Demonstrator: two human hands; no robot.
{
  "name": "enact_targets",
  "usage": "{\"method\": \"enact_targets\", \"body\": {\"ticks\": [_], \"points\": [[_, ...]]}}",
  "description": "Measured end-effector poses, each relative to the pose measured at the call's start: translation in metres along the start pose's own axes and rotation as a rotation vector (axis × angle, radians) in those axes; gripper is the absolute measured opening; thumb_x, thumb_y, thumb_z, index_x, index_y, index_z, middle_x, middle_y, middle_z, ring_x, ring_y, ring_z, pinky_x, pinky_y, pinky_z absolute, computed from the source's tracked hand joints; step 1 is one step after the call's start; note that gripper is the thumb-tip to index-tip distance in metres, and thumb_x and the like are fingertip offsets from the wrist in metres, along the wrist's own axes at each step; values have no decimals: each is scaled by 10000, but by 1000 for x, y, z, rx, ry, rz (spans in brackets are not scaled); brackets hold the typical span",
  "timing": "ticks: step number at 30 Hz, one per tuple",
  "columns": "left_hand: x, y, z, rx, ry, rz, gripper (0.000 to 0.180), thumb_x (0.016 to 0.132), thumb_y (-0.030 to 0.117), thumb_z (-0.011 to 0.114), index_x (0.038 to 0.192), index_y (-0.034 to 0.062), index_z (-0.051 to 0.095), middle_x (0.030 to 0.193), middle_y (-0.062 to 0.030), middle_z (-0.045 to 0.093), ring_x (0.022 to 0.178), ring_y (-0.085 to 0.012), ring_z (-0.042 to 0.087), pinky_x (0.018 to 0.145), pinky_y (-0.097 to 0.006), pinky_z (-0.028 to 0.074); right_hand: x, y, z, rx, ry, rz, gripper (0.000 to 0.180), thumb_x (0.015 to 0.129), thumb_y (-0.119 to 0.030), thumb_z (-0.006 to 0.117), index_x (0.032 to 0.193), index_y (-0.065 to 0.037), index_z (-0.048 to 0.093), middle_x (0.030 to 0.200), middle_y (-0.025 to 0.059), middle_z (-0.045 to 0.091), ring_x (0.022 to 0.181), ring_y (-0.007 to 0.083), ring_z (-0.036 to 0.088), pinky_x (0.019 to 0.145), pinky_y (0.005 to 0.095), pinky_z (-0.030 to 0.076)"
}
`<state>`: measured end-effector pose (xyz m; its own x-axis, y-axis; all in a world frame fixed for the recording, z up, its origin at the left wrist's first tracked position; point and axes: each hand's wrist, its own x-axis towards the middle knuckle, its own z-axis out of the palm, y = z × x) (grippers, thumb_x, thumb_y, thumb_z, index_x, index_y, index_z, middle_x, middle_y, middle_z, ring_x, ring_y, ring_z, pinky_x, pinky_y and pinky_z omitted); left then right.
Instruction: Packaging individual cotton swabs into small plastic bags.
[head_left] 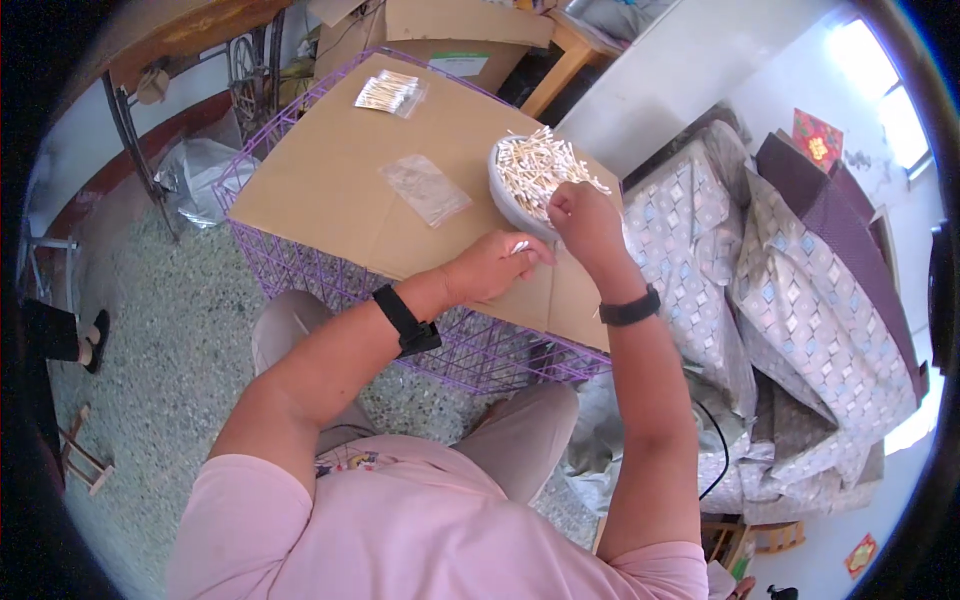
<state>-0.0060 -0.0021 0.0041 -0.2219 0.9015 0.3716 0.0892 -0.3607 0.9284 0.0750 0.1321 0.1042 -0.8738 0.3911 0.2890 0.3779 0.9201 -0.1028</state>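
A light-coloured bowl (pixel 508 205) heaped with cotton swabs (pixel 540 165) stands at the right of the cardboard sheet (pixel 330 190). My right hand (pixel 587 222) is at the bowl's near right rim, fingers pinched together; whatever lies between them is too small to make out. Just left of it and nearer to me, my left hand (pixel 497 265) is closed on cotton swabs, whose white tips poke out by the thumb. Flat on the cardboard, left of the bowl, lies a clear plastic bag (pixel 427 190). Farther back rests a bag of cotton swabs (pixel 390 93), lined up side by side.
The cardboard lies on a purple wire cage (pixel 300 262) in front of my knees. Behind it stand a cardboard box (pixel 450 45) and a wooden stool (pixel 565 60). Patterned cloth (pixel 690 240) covers bulky furniture on the right. A person's sandalled foot (pixel 95 340) shows far left.
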Motion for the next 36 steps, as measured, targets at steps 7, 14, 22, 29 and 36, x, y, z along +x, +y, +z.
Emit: {"method": "enact_targets", "body": {"ticks": [7, 14, 22, 29, 36], "points": [[-2, 13, -1, -205, 65, -154, 205, 930, 154, 585, 1113, 72, 628, 869, 50, 577, 754, -23, 478, 665, -184, 410, -73, -16, 14, 364, 252, 41, 104, 820, -108, 656, 843, -28, 593, 744, 150, 596, 693, 293, 607, 624, 374, 476], [1, 1, -2, -116, 44, -92, 230, 925, 156, 604, 1112, 24, 630, 928, 31, 615, 807, -32, 529, 723, -199, 452, -108, -14, 63, 647, 287, 235, 155, 871, -140, 630, 845, -18, 538, 704, 147, 596, 625, 258, 599, 592, 350, 469], [3, 0, 1, -117, 33, -107, 207, 923, 183, 617, 1047, 21, 653, 883, 26, 631, 751, -28, 537, 672, -193, 462, -111, -18, 82, 746, 313, 227, 148, 865, -158, 634, 869, -38, 546, 687, 133, 602, 624, 253, 620, 581, 351, 475], [0, 10, 3, -111, 57, -182, 160, 927, 198, 612, 1004, 62, 645, 756, 78, 570, 527, 21, 383, 448, -149, 295, -114, -20, 80, 745, 302, 240, 147, 852, -159, 642, 860, -43, 553, 692, 130, 611, 617, 260, 621, 579, 355, 476], [-3, 14, 2, -137, 109, -179, 115, 939, 195, 594, 942, 80, 606, 678, 99, 470, 516, 17, 357, 443, -155, 264, -115, -24, 78, 879, 386, 281, 89, 867, -107, 638, 872, -37, 583, 692, 50, 599, 609, 127, 572, 570, 282, 462]]}}
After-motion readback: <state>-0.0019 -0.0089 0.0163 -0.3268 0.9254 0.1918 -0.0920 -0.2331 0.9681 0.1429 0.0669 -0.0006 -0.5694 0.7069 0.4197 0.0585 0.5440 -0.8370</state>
